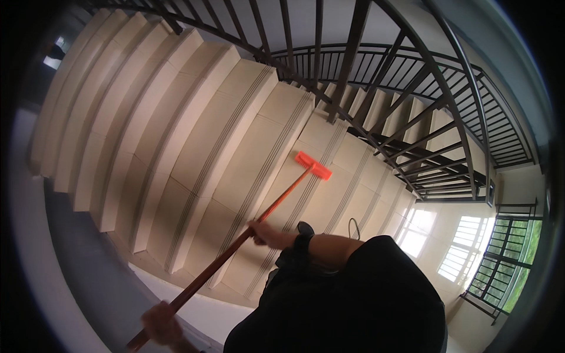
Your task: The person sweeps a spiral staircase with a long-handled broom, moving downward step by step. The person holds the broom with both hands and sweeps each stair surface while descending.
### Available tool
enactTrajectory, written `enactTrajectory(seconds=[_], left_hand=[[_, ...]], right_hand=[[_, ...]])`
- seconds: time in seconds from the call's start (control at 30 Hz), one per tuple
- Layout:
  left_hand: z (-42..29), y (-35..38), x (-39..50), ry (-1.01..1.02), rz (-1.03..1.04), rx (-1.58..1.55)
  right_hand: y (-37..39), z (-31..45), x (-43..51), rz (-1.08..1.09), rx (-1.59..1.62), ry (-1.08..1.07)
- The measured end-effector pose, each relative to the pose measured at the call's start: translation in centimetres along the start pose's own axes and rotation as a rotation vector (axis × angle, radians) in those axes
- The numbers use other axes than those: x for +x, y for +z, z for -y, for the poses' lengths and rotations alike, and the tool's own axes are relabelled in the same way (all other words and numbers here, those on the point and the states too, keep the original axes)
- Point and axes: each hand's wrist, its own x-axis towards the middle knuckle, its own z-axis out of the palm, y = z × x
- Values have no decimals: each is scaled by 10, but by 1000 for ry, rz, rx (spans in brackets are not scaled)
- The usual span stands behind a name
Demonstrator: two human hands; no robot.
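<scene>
A push broom with a red-orange head (313, 166) and a long reddish-brown handle (212, 269) runs diagonally across a tiled staircase (234, 163). Its head rests on a pale tile step near the dark grooved strips. My right hand (263, 234) grips the handle around its middle, with a dark band on that wrist. Lower down, towards the bottom left corner, my left hand (162, 323) is closed around the handle close to its top end. A dark sleeve and clothing cover the lower middle of the picture and hide part of the steps.
Dark metal railings (348, 61) line the upper side of the stairs, with another flight behind them. A grey-white wall (88, 273) borders the lower left. At the right is a barred window (501, 264). A thin dark loop (354, 227) shows beside my right arm.
</scene>
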Motion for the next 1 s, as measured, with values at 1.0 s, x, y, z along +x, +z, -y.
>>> enactTrajectory(seconds=[1.0], left_hand=[[-80,-253,-159,-56,-205,-209]], right_hand=[[130,-269,24,-57,-261,234]])
